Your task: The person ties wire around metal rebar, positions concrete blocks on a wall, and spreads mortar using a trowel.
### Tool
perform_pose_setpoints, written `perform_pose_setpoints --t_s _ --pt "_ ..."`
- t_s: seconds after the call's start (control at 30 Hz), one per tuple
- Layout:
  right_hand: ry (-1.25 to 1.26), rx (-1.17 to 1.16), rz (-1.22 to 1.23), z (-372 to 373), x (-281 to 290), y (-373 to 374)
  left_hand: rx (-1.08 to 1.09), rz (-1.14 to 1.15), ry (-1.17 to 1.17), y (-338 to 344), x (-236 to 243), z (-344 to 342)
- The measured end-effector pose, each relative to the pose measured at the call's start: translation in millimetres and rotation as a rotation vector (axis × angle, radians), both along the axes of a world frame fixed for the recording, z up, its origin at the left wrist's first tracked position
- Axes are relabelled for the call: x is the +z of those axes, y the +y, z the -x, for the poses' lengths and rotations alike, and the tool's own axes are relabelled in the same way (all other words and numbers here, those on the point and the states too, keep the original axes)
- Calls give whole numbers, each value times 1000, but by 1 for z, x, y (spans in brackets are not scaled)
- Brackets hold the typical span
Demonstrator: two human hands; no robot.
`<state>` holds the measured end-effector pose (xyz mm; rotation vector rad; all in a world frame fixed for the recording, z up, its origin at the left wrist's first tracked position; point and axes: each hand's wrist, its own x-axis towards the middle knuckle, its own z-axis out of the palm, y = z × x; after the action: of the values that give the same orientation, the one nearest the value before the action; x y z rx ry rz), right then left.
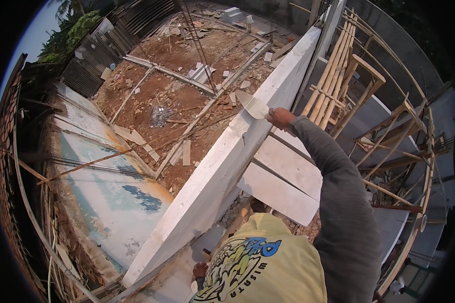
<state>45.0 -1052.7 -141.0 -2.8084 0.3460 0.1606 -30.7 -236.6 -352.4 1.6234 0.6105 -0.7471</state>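
My right hand (281,118), at the end of a dark grey sleeve, is closed round the handle of a trowel (252,104). Its pale, mortar-smeared blade points to the far left, over the top of a white block wall (207,177). Beside the blade, the wall's top edge looks rough and chipped. My left hand (199,271) is low in the view, near the front of my yellow shirt (278,252). Its fingers look curled, and a small pale edge shows below it; what it holds is mostly hidden.
Pale panels (283,171) lie below the wall on its right. Bamboo poles (333,70) and wooden trestles (374,76) form scaffolding farther right. Beyond the wall are reddish rubble ground (162,96), upright rebar (199,45) and a paint-stained wall (111,187). A bamboo pole (93,162) slants across the left.
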Motion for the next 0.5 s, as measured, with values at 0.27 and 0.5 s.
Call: perform_pose_setpoints --t_s 0.27,0.5 --pt "139 -228 -5 20 -33 -56 -27 -120 -50 -103 53 -22" --pt "-358 -1197 -633 120 -23 -175 70 -69 -101 -71 50 -5"
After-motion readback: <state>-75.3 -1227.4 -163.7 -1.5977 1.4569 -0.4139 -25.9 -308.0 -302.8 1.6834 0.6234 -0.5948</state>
